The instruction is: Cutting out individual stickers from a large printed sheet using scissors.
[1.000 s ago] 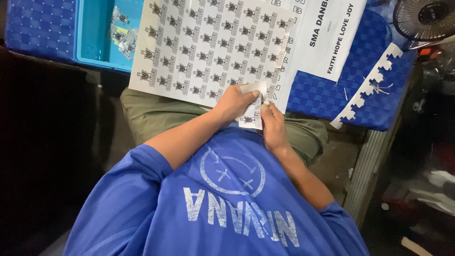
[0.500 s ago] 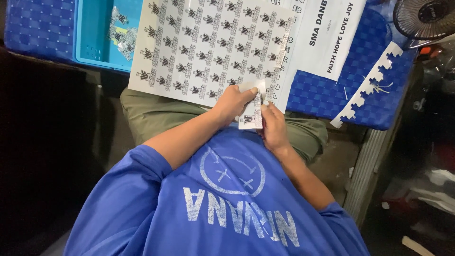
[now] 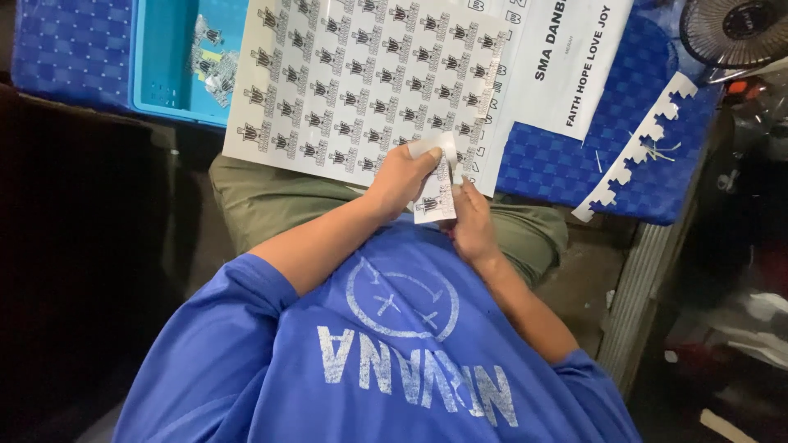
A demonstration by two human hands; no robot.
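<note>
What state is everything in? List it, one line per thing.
Sticker strip: held up, top curled.
Left hand: pinching the strip's top.
Right hand: gripping its lower edge.
Sticker sheet: flat, overhanging the lap.
Turquoise tray: holds loose cut stickers.
Notched offcut: lying on the blue mat.
Fan: spinning or not, cannot tell.

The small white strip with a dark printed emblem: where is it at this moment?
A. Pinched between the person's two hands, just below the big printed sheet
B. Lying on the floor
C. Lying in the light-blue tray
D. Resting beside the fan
A. The small strip is gripped by the left hand at its top and the right hand at its lower edge, in front of the big printed sheet.
</note>
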